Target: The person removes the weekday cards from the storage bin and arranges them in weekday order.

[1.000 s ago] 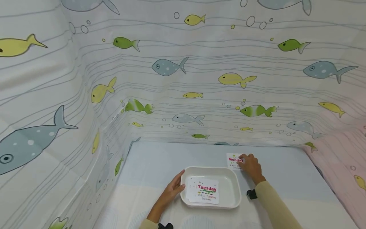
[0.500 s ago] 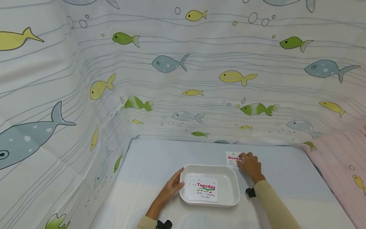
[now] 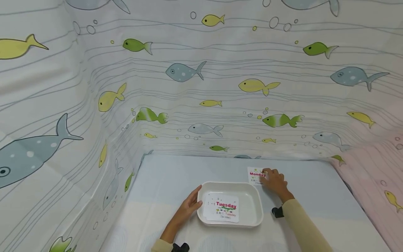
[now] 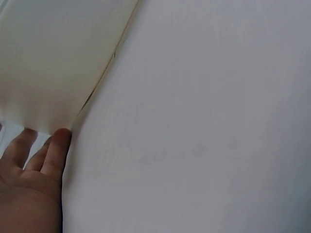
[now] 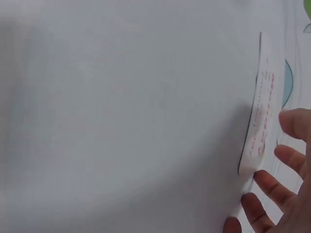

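A white card printed "Monday" (image 3: pixel 253 177) lies flat on the table behind the tray. My right hand (image 3: pixel 275 183) is over the card's right part, covering some of its print. In the right wrist view its fingers (image 5: pixel 274 190) are spread beside the card's edge, with the thumb apart from them. My left hand (image 3: pixel 189 206) holds the left side of the white tray (image 3: pixel 250 206), thumb by the rim. The left wrist view has fingertips against the tray's outer wall. Inside the tray, at its left, lies a white card printed "Tuesday" (image 3: pixel 225 210), apparently on top of other cards.
A pale blue and white cloth covers the table (image 3: pixel 189 168). Fish-patterned fabric (image 3: pixel 176 94) rises at the back and left, and a pinkish one (image 3: pixel 371 175) borders the right side. A dark wrist camera (image 3: pixel 277 212) sits on the right wrist.
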`<action>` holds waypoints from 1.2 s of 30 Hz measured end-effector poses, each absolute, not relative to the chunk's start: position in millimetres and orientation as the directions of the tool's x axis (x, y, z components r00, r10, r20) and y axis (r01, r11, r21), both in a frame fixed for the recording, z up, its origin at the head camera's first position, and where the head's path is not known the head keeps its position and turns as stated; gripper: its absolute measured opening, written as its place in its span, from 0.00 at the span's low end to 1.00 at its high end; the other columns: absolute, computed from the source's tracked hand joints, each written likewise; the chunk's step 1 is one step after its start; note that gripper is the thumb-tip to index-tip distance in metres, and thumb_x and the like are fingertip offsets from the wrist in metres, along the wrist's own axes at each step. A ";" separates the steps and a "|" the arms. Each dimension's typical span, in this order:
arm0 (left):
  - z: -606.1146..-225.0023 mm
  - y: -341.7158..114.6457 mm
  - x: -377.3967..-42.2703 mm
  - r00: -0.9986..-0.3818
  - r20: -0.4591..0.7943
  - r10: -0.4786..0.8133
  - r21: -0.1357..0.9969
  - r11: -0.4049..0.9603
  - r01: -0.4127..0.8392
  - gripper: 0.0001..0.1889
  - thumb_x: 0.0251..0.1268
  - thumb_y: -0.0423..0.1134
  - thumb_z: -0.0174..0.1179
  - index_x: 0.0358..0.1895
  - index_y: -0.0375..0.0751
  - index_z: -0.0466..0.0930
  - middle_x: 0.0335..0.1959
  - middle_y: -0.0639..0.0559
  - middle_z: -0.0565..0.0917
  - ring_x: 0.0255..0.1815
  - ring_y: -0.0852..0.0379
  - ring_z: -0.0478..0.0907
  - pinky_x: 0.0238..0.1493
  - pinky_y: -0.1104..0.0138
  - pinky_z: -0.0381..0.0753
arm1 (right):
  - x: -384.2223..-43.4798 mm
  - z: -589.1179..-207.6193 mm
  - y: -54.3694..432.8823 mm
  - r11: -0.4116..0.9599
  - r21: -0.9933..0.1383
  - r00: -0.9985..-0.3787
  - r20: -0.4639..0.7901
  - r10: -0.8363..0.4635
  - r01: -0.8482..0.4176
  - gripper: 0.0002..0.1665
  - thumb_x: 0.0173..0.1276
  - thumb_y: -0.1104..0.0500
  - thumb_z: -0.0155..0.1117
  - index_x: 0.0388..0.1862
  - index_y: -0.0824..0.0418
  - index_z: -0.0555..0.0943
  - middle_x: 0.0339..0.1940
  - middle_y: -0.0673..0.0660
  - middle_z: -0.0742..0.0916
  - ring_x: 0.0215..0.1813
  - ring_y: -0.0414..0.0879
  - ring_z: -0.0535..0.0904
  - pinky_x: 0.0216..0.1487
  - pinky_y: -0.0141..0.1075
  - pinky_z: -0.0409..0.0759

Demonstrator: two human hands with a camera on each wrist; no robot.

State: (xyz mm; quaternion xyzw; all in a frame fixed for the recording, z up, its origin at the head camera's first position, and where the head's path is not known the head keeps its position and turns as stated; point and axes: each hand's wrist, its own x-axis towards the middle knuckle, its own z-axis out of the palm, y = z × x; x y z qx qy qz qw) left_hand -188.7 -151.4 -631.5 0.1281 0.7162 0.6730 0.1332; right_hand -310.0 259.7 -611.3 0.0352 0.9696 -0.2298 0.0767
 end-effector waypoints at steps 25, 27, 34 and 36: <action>-630.1 -150.8 -189.4 -0.930 -0.011 0.367 0.999 0.051 0.008 0.34 0.77 0.37 0.51 0.81 0.51 0.50 0.82 0.45 0.53 0.82 0.45 0.51 0.76 0.75 0.58 | -303.6 -603.7 270.2 0.819 -0.556 -0.980 -0.193 0.040 0.143 0.48 0.73 0.41 0.57 0.76 0.71 0.54 0.68 0.79 0.67 0.68 0.73 0.66 0.67 0.68 0.69; -630.0 -150.8 -189.6 -0.930 -0.007 0.368 0.999 0.053 0.013 0.34 0.78 0.37 0.51 0.81 0.52 0.50 0.82 0.44 0.52 0.82 0.44 0.51 0.74 0.78 0.58 | -303.3 -601.0 269.3 0.816 -0.559 -0.978 -0.203 0.040 0.150 0.48 0.73 0.41 0.57 0.76 0.71 0.54 0.68 0.79 0.66 0.68 0.73 0.66 0.66 0.68 0.69; -631.5 -151.2 -188.1 -0.934 -0.010 0.358 0.999 0.050 0.009 0.33 0.77 0.36 0.51 0.81 0.52 0.50 0.82 0.43 0.52 0.82 0.43 0.50 0.71 0.82 0.58 | -300.1 -588.6 266.5 0.788 -0.590 -0.968 -0.248 0.034 0.179 0.49 0.73 0.41 0.58 0.78 0.67 0.52 0.70 0.78 0.65 0.69 0.73 0.66 0.64 0.68 0.72; -631.2 -150.7 -188.3 -0.933 -0.011 0.360 0.999 0.053 0.008 0.33 0.77 0.37 0.51 0.81 0.53 0.51 0.82 0.44 0.52 0.82 0.43 0.49 0.69 0.84 0.57 | -298.4 -586.2 267.5 0.788 -0.591 -0.969 -0.247 0.030 0.175 0.48 0.73 0.41 0.58 0.78 0.68 0.52 0.69 0.78 0.66 0.69 0.74 0.67 0.63 0.67 0.73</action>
